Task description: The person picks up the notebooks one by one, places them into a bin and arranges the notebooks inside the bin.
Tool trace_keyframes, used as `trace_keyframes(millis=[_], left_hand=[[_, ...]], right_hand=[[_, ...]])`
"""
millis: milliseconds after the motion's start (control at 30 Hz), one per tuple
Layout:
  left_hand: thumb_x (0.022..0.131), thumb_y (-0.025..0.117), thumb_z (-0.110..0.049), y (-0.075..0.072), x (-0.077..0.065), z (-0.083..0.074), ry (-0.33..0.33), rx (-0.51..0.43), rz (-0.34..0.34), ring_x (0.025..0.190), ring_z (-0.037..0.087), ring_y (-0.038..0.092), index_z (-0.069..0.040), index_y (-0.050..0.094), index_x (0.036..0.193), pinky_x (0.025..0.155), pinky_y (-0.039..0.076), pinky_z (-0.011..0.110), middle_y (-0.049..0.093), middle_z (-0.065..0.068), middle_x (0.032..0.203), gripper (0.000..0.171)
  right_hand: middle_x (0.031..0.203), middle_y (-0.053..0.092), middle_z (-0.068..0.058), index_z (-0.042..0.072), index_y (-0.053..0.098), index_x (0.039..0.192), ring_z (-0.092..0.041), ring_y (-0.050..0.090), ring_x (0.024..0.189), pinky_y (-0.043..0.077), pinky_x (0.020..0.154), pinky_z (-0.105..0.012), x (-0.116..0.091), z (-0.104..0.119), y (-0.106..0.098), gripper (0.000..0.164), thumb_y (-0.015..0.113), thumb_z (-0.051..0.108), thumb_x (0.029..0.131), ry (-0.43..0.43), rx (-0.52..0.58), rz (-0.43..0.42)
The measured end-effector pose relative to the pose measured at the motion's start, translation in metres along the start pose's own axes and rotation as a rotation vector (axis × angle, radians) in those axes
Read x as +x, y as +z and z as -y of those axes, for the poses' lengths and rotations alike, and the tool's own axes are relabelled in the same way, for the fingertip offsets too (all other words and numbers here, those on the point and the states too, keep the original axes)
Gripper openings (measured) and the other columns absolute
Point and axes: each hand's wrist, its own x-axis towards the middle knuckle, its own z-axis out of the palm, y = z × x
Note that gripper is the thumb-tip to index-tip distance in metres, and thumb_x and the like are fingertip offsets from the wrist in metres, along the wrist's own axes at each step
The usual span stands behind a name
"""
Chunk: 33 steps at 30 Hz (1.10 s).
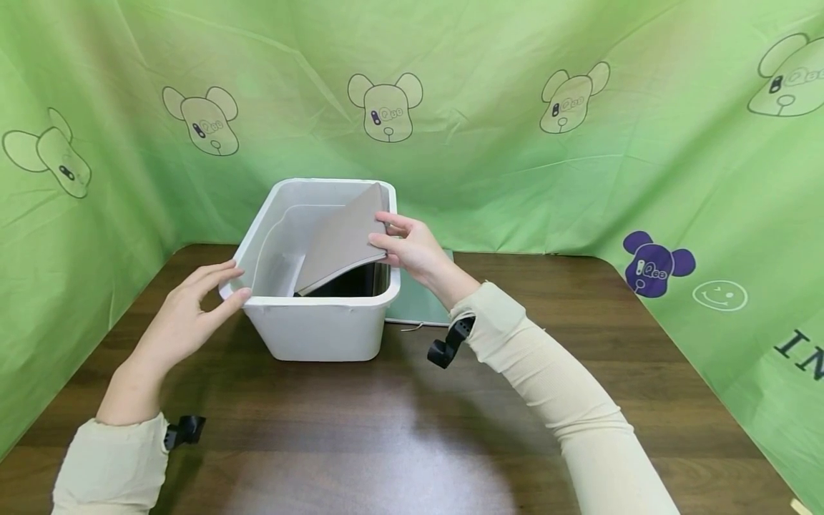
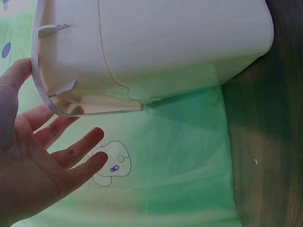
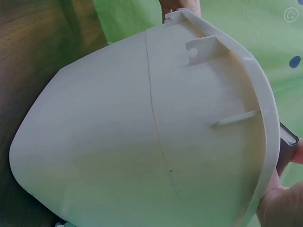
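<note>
A white plastic bin (image 1: 322,325) stands on the table. My right hand (image 1: 415,250) is at its right rim, pinching a grey-covered notebook (image 1: 341,239) by its right edge between thumb and fingers. The notebook slants inside the bin, its left edge low and its right side lifted. Beneath it something black (image 1: 352,281) shows in the bin, mostly hidden. In the right wrist view, a dark corner of the notebook (image 3: 287,146) sticks out past the rim. My left hand (image 1: 180,315) touches the bin's near left corner, its fingers loosely spread, some hanging free in the left wrist view (image 2: 42,156).
A pale green flat notebook or folder (image 1: 418,300) lies on the table right of the bin, partly behind it, with a thin cord (image 1: 412,328) at its near edge. Green printed cloth (image 1: 489,179) hangs behind and beside the brown wooden table (image 1: 360,429).
</note>
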Motion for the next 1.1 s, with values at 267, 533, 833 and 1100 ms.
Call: trace_keyframes(millis=[267,533,833,1100], left_hand=[[0.093,0.055,-0.037,0.000,0.000,0.000,-0.003,0.000,0.005,0.134,0.041,0.034,-0.006,0.052,0.131,0.102,0.028,0.065,0.040,0.015,0.146,0.050],[0.092,0.056,-0.037,-0.001,0.000,0.000,0.003,0.004,-0.003,0.133,0.041,0.035,-0.006,0.053,0.130,0.102,0.029,0.064,0.042,0.015,0.145,0.049],[0.092,0.057,-0.036,-0.002,0.001,0.000,0.007,0.004,-0.004,0.133,0.041,0.036,-0.006,0.053,0.130,0.102,0.029,0.064,0.042,0.015,0.144,0.049],[0.092,0.057,-0.036,-0.001,0.001,0.000,0.007,-0.001,-0.003,0.133,0.041,0.036,-0.006,0.053,0.130,0.102,0.029,0.064,0.042,0.015,0.144,0.049]], right_hand=[[0.124,0.043,-0.012,0.009,0.043,0.139,-0.013,0.058,0.088,0.050,0.096,-0.038,0.002,0.001,0.002,0.054,0.059,0.002,0.088,0.025,-0.036,-0.002],[0.137,0.042,-0.018,0.011,0.038,0.143,-0.025,0.058,0.109,0.052,0.094,-0.035,0.002,0.006,0.012,0.060,0.061,0.006,0.088,0.029,-0.218,0.059],[0.141,0.036,-0.017,0.016,0.037,0.143,-0.027,0.054,0.120,0.048,0.100,-0.031,-0.009,0.020,0.011,0.058,0.060,0.011,0.090,0.089,-0.375,0.147],[0.139,0.042,-0.020,0.007,0.040,0.139,-0.034,0.050,0.125,0.048,0.101,-0.037,-0.014,0.025,-0.001,0.049,0.054,0.005,0.093,0.057,-0.190,0.161]])
